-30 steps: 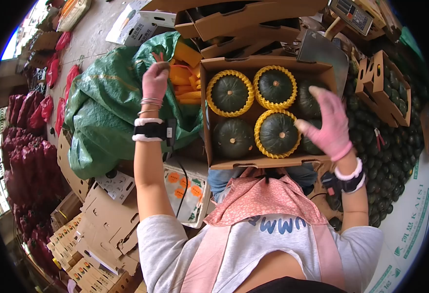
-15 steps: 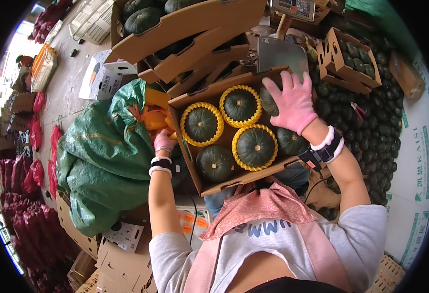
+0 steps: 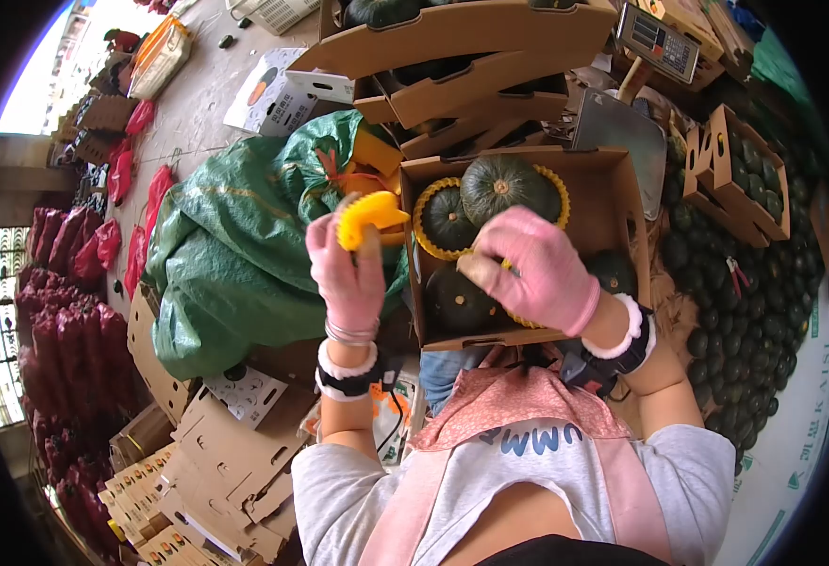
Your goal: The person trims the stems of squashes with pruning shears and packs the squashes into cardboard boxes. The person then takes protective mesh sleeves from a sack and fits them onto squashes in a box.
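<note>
My left hand (image 3: pixel 347 274), in a pink glove, pinches a yellow foam net sleeve (image 3: pixel 369 219) beside the carton's left side. My right hand (image 3: pixel 539 274), gloved too, is over the carton with fingers curled together; a bit of yellow shows by its fingers, but what they hold, if anything, is unclear. Just beyond it, a dark green squash (image 3: pixel 501 187) without a sleeve rests on top of the netted ones. One netted squash (image 3: pixel 447 219) sits at the carton's left. A bare squash (image 3: pixel 459 300) lies in the near left corner, another (image 3: pixel 613 272) at the right.
The open carton (image 3: pixel 613 170) stands before me. At its left, a green woven sack (image 3: pixel 235 245) holds yellow foam sleeves. Stacked squash cartons (image 3: pixel 471 42) rise behind, beside a scale (image 3: pixel 658 42). Many small squashes (image 3: pixel 735 349) are heaped to the right, with pink-handled clippers (image 3: pixel 737 275) on them.
My left hand has come out of the sack with a yellow sleeve. A bare squash now lies atop the netted ones; my right hand has moved from the far right side towards the middle and curled.
</note>
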`<state>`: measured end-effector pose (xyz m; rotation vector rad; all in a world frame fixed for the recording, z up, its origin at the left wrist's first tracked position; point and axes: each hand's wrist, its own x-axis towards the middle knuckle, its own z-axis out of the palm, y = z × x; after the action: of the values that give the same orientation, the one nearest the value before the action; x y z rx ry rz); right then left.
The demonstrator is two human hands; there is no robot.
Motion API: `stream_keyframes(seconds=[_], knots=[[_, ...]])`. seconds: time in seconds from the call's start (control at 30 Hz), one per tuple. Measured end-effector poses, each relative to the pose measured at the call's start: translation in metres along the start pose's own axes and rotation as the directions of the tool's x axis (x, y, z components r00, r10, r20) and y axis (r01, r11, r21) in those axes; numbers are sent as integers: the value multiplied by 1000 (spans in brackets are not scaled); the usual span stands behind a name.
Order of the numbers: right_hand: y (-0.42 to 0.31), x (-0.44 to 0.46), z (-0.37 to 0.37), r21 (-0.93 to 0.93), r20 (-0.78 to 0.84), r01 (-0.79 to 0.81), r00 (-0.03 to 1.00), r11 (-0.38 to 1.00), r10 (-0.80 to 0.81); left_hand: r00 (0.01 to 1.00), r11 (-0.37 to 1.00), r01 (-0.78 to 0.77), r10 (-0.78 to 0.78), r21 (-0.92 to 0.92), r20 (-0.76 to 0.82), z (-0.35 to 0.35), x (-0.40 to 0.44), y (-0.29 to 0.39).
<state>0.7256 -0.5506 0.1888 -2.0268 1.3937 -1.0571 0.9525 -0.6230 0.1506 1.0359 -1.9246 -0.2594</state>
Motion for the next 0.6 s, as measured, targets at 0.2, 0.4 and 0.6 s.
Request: stream_keyframes(seconds=[0.2, 0.4, 0.6], knots=[[-9, -11, 0, 548, 38, -206, 974, 810, 222, 950, 964, -204, 237, -172, 202, 22, -26, 66], [3, -30, -1, 224, -106, 85, 992, 971, -62, 904, 867, 124, 102, -483, 416, 18, -25, 75], [9, -42, -4, 363, -162, 10, 985, 932, 52, 914, 906, 66, 114, -419, 391, 16, -24, 86]])
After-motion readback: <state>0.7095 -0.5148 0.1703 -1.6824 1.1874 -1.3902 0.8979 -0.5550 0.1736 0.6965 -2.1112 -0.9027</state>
